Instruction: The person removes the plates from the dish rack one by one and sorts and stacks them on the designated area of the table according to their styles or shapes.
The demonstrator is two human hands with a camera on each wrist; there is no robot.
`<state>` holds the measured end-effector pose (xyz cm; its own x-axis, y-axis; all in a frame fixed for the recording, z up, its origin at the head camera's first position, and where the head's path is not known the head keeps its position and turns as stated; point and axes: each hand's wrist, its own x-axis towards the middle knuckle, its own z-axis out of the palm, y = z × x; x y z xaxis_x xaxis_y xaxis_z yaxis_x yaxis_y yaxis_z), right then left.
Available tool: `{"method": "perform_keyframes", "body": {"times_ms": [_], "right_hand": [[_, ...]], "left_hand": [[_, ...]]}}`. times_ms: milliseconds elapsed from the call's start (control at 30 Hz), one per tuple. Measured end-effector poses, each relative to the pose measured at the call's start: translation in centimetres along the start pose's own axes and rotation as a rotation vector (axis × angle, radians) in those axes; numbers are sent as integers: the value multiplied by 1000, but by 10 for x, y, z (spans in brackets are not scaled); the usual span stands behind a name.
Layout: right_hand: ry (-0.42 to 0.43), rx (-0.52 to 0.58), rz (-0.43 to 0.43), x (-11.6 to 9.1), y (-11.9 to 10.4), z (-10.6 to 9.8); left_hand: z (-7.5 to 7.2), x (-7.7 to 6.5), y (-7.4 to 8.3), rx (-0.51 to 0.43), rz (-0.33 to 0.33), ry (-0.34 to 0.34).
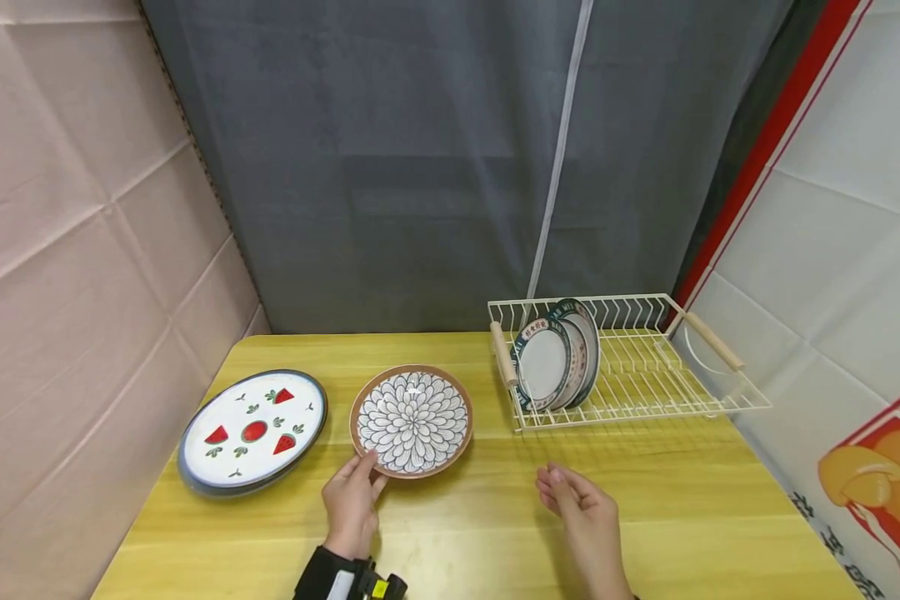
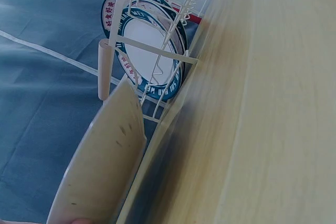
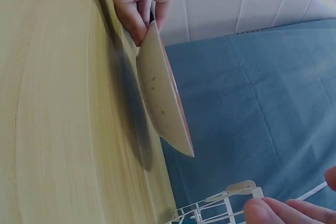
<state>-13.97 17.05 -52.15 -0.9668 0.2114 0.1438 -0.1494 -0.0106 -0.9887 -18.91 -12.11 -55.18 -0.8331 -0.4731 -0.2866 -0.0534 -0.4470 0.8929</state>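
Observation:
My left hand (image 1: 352, 505) pinches the near rim of a round plate (image 1: 414, 423) with a brown edge and a black-and-white petal pattern. In the right wrist view this plate (image 3: 160, 90) hangs above the table, its pale underside showing and a shadow beneath it. My right hand (image 1: 587, 521) is over the table to the right of the plate, near the rack's front, its fingers loosely bent with nothing in them. A cream wire dish rack (image 1: 645, 408) stands at the back right. Several green-rimmed plates (image 1: 543, 364) stand on edge at its left end.
Left of the petal plate lies a stack of large plates, the top one a white watermelon-patterned plate (image 1: 253, 429) with a dark rim. A grey curtain (image 1: 390, 167) hangs behind the wooden table (image 1: 465, 542). Pale cloth walls (image 1: 82, 250) close off both sides.

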Motion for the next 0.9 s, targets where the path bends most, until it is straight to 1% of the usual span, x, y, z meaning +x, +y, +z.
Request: {"method": "perform_keyframes", "body": {"times_ms": [133, 367, 667, 900], "right_hand": [[-7, 20, -2, 0, 3, -1], [-3, 9, 19, 0, 4, -2], [-16, -42, 72, 0, 4, -4], [-24, -46, 85, 0, 3, -4]], "left_hand": [[1, 3, -3, 6, -27, -1], [4, 6, -7, 21, -43, -12], [4, 9, -10, 40, -57, -7], [5, 8, -10, 62, -53, -11]]}}
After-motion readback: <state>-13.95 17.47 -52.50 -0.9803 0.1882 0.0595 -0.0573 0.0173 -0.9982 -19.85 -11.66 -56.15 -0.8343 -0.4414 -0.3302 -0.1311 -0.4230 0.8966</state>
